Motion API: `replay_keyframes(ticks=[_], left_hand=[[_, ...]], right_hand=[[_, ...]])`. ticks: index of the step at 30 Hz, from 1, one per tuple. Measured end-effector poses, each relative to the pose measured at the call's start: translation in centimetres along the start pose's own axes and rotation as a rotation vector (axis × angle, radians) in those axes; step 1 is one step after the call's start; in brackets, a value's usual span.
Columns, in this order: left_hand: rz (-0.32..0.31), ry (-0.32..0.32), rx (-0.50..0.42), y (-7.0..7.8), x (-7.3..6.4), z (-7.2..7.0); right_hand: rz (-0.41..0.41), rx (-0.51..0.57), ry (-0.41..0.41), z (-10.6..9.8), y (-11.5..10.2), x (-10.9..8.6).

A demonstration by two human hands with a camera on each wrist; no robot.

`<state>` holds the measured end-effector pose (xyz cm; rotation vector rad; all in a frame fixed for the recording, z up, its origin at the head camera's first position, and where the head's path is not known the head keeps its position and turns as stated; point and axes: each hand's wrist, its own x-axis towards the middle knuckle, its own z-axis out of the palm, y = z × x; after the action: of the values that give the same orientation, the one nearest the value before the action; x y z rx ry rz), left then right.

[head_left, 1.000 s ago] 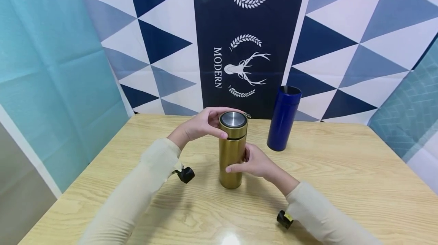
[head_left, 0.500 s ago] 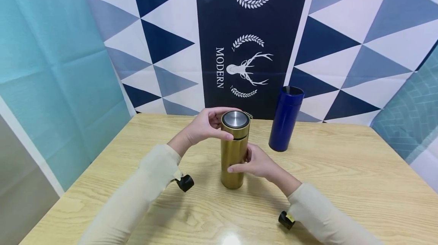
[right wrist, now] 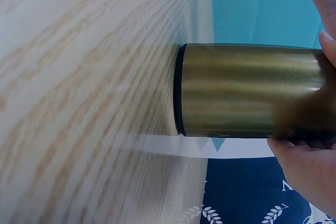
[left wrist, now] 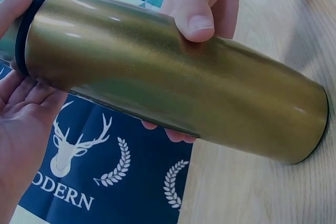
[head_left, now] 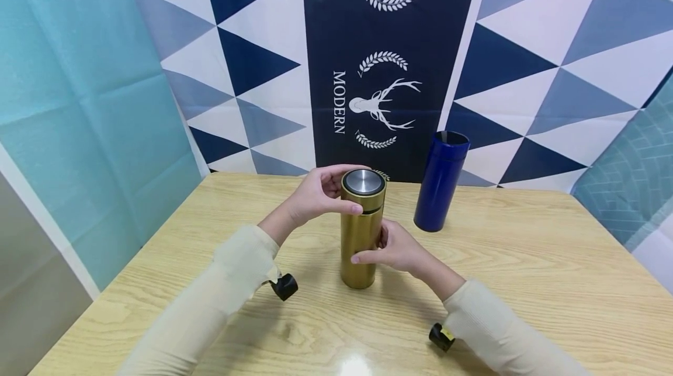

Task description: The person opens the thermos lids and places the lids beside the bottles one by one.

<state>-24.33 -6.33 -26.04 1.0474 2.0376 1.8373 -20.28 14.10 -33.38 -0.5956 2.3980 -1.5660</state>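
A gold thermos flask (head_left: 358, 247) stands upright on the wooden table. Around its lid (head_left: 364, 183), which has a silver disc on top and a dark ring below, curl the fingers and thumb of my left hand (head_left: 315, 196). Lower down, my right hand (head_left: 396, 249) grips the flask's body from the right, thumb across the front. In the left wrist view the gold body (left wrist: 173, 72) runs between both hands, and a dark seam shows beside the left thumb. The right wrist view has the flask's base (right wrist: 181, 90) at the table surface.
Behind and to the right stands a blue flask (head_left: 440, 183), its top dark inside. Patterned cloth (head_left: 386, 25) hangs at the table's (head_left: 526, 259) back edge, with a turquoise sheet (head_left: 89, 90) on the left. Small black cameras (head_left: 284, 286) sit under both wrists.
The whole view has shifted slightly, so everything sits a little farther right. My left thumb has slid a bit rightward around the lid's front; the right hand keeps its grip.
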Motion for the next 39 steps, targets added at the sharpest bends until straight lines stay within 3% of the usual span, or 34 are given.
replay_keyframes(ticks=[14, 28, 39], left_hand=[[0.016, 0.023, 0.023, 0.3, -0.3, 0.2], [0.035, 0.134, 0.101, 0.8, -0.6, 1.2], [-0.034, 0.262, 0.24, 1.2, -1.3, 2.5]], right_hand=[[-0.04, 0.007, -0.009, 0.0, -0.2, 0.2], [-0.029, -0.015, -0.003, -0.2, -0.1, 0.2], [-0.019, -0.019, -0.004, -0.1, 0.2, 0.0]])
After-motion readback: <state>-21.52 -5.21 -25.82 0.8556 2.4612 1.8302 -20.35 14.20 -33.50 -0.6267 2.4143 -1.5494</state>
